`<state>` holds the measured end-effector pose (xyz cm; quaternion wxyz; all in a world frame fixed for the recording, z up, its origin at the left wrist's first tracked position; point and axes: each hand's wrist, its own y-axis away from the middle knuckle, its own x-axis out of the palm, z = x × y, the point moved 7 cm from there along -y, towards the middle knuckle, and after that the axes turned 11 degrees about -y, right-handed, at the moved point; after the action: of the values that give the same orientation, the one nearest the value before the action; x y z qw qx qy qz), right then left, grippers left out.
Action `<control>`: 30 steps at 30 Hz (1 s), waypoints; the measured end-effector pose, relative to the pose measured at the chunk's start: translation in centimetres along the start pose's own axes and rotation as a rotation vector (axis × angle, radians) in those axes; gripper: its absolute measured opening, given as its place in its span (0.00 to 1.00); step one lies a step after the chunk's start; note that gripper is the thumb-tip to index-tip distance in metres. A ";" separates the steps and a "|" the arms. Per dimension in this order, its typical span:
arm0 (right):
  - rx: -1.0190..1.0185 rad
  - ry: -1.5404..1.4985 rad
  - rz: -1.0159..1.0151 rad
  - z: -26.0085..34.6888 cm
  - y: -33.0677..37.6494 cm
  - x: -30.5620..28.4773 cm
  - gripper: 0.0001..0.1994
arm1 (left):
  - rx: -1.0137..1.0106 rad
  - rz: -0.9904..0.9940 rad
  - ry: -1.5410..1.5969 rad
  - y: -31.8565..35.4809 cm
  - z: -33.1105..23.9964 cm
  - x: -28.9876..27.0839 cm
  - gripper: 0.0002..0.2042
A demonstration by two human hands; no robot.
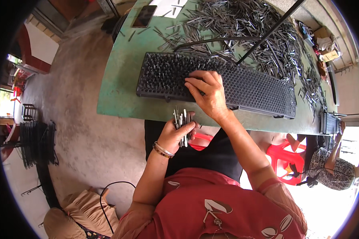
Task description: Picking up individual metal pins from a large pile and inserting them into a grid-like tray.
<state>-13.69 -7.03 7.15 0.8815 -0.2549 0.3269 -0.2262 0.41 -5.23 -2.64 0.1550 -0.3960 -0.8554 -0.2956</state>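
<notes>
My left hand [178, 133] is closed around a bundle of thin metal strips [181, 121], dark and silvery, held just in front of the table's near edge. Over the long black tray [259, 89], full of round holes, my right hand [207, 89] bends down with its fingertips pinched together. What those fingertips hold, if anything, is hidden behind the fingers. Many thin strips [163, 71] stand upright in the holes of the tray's left part. To the right of my right hand, the holes show no strips standing in them.
A big heap of loose strips [243, 24] covers the far side of the green table [117, 93]. A black rod [267, 36] slants above it. A phone [144, 16] lies far left. At the right, another person [333, 169] sits near a red stool [285, 163].
</notes>
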 end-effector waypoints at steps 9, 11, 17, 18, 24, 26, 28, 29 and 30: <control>-0.114 0.169 0.059 1.4 -0.1 -0.1 0.08 | 0.047 0.070 -0.244 0.1 -1.2 1.7 0.14; -0.001 -0.014 0.138 1.7 -0.4 -1.3 0.08 | 0.081 0.061 -0.289 -0.1 -1.2 1.8 0.13; 0.493 -0.497 0.437 0.6 2.6 -0.1 0.08 | 0.098 0.180 -0.349 -0.2 -0.9 2.6 0.15; 0.492 -0.496 0.435 0.4 2.6 -0.3 0.08 | 0.099 0.182 -0.350 -0.3 -0.8 2.8 0.15; 0.458 -0.342 -0.010 -1.1 0.6 -3.5 0.08 | -0.081 0.142 -0.063 -1.2 1.6 2.8 0.11; 0.408 -0.323 -0.030 -2.0 0.4 -2.8 0.08 | -0.065 0.150 -0.064 -1.1 1.5 2.9 0.10; 0.171 -0.173 -0.035 -0.9 -0.2 -2.5 0.07 | -0.048 0.158 -0.063 -1.1 1.3 3.0 0.10; 0.161 -0.181 -0.042 -1.2 -0.1 -2.0 0.07 | -0.045 0.153 -0.052 -0.9 1.0 3.0 0.09; 0.159 -0.182 -0.042 -1.5 0.1 -1.8 0.07 | -0.042 0.149 -0.041 -0.9 0.9 3.0 0.09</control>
<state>-15.92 -6.37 6.94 0.9200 -0.2106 0.2211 -0.2457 -2.18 -3.39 -2.17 0.1507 -0.4678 -0.8202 -0.2928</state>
